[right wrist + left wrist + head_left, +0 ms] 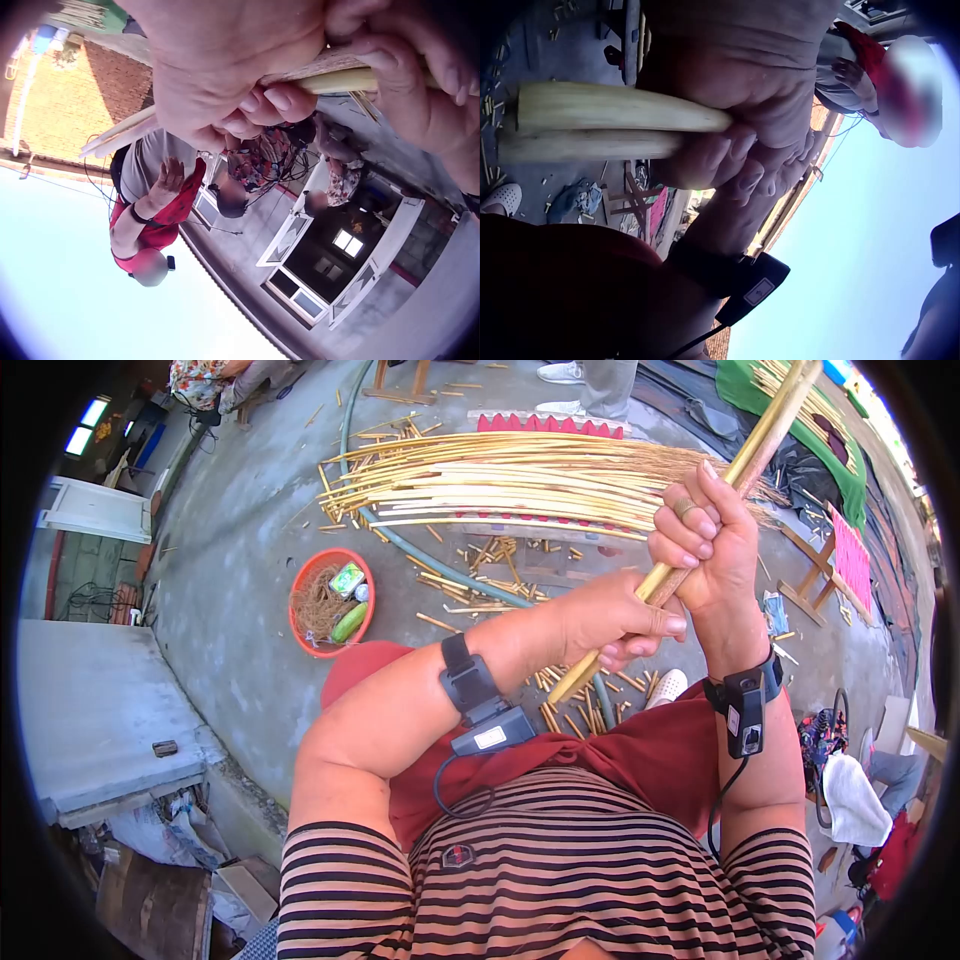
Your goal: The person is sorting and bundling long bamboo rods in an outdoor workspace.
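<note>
A pair of thick yellow-green stalks (772, 438) slants across the head view, from top right down to its cut ends near my lap. My right hand (712, 545) wraps its fingers round the upper stretch. Lower down, my left hand (622, 622) grips the same stalks near the cut ends. In the left wrist view two pale stalks (607, 110) lie side by side, coming out of the left palm. Both hands sit close together in the right wrist view, with part of a stalk (341, 81) showing between them.
Beyond my knees, a wide bundle of long stalks (480, 485) lies across a low support with pink edging. Cut pieces litter the concrete floor, crossed by a green hose (430, 560). An orange basket (372, 605) stands at left, a pink-topped wooden stand (850, 560) at right. Other people are nearby.
</note>
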Action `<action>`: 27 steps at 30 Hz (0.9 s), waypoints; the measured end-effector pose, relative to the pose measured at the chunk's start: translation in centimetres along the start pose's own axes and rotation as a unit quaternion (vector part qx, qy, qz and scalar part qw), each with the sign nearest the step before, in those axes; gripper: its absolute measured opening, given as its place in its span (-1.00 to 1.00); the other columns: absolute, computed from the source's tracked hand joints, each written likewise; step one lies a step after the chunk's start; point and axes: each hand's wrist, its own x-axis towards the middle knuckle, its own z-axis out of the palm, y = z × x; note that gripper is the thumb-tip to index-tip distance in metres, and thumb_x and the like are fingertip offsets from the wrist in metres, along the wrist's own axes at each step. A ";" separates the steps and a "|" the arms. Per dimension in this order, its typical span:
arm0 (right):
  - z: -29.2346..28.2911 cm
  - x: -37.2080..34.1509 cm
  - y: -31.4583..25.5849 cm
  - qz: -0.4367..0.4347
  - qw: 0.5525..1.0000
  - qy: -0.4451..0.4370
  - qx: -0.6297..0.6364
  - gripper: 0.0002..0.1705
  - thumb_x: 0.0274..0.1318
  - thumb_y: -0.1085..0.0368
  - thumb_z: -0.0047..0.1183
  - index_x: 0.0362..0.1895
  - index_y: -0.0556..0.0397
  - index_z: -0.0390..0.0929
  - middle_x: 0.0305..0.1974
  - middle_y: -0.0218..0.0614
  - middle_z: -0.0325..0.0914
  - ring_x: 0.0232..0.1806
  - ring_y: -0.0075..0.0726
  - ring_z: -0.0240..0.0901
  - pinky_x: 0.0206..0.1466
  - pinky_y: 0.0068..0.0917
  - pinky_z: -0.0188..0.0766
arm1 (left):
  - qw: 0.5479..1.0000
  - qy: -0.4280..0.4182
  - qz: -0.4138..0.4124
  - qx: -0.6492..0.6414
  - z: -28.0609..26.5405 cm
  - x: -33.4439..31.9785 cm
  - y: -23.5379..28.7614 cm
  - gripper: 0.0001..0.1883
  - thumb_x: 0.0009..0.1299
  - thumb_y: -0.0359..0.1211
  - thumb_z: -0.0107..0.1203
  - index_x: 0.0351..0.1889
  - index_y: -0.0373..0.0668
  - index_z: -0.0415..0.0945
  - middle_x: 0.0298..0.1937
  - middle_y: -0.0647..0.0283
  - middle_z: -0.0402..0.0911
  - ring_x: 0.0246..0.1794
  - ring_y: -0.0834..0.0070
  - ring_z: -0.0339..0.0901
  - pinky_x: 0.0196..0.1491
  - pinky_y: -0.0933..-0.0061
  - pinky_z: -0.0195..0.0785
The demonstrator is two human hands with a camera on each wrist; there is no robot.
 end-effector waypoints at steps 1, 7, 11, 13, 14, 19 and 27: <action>-0.3 0.0 0.1 -0.015 1.000 0.002 -0.005 -0.56 0.28 0.17 -0.13 -0.69 -0.17 0.13 -0.76 -0.61 0.08 -0.80 -0.73 -0.08 -0.76 -0.68 -0.06 | 0.994 0.071 0.006 0.079 0.4 0.0 0.3 -0.69 0.31 -0.22 0.15 -0.19 -0.27 0.41 -0.65 0.30 0.42 -0.81 0.65 0.26 -0.72 0.60 0.21; -0.2 0.2 2.1 -0.144 0.965 0.205 -0.071 -0.72 0.26 0.21 -0.06 -0.53 -0.12 0.26 -0.63 -0.57 0.19 -0.67 -0.66 0.08 -0.57 -0.62 0.13 | 0.704 0.369 0.162 0.585 -0.7 0.5 -0.9 -0.68 0.22 -0.32 0.19 -0.16 -0.25 0.36 -0.60 0.13 0.50 -0.60 0.27 0.54 -0.54 0.24 0.38; -2.6 0.9 0.3 -0.177 0.953 0.247 -0.013 -0.73 0.27 0.13 -0.05 -0.47 -0.10 0.30 -0.62 -0.58 0.17 -0.66 -0.65 0.06 -0.55 -0.63 0.11 | 0.532 0.407 0.124 0.732 -1.4 -0.4 -0.4 -0.62 0.18 -0.33 0.21 -0.11 -0.21 0.33 -0.47 -0.01 0.58 -0.43 0.07 0.59 -0.35 0.04 0.40; -3.6 0.5 -0.9 -0.178 0.966 0.188 0.006 -0.71 0.28 0.07 -0.06 -0.46 -0.10 0.31 -0.65 -0.60 0.13 -0.69 -0.67 0.01 -0.59 -0.65 0.07 | 0.604 0.365 0.147 0.693 -1.3 0.0 -1.2 -0.63 0.16 -0.35 0.23 -0.14 -0.21 0.34 -0.54 0.07 0.55 -0.52 0.18 0.58 -0.46 0.15 0.40; -3.4 0.1 -1.3 -0.173 0.972 0.158 -0.014 -0.70 0.28 0.04 -0.07 -0.45 -0.10 0.32 -0.67 -0.60 0.12 -0.71 -0.68 -0.01 -0.61 -0.65 0.05 | 0.638 0.343 0.158 0.671 -1.2 0.2 -1.5 -0.64 0.16 -0.36 0.24 -0.15 -0.21 0.35 -0.57 0.11 0.53 -0.56 0.24 0.58 -0.52 0.21 0.39; -2.3 -0.9 -2.5 -0.116 0.992 -0.031 -0.037 -0.68 0.33 0.02 -0.17 -0.39 -0.05 0.35 -0.73 -0.64 0.07 -0.77 -0.75 -0.10 -0.70 -0.73 -0.03 | 0.969 0.114 0.006 0.218 0.2 -0.6 -0.1 -0.69 0.16 -0.42 0.26 -0.20 -0.19 0.36 -0.67 0.37 0.37 -0.82 0.67 0.26 -0.74 0.64 0.12; -1.6 -1.7 -3.8 -0.068 0.983 -0.167 0.043 -0.78 0.33 0.17 -0.15 -0.31 0.03 0.36 -0.71 -0.61 0.16 -0.78 -0.74 -0.04 -0.71 -0.72 0.00 | 0.996 -0.075 -0.025 -0.042 1.7 -1.3 -0.8 -0.71 0.24 -0.38 0.20 -0.16 -0.21 0.36 -0.67 0.35 0.37 -0.87 0.72 0.21 -0.82 0.68 0.05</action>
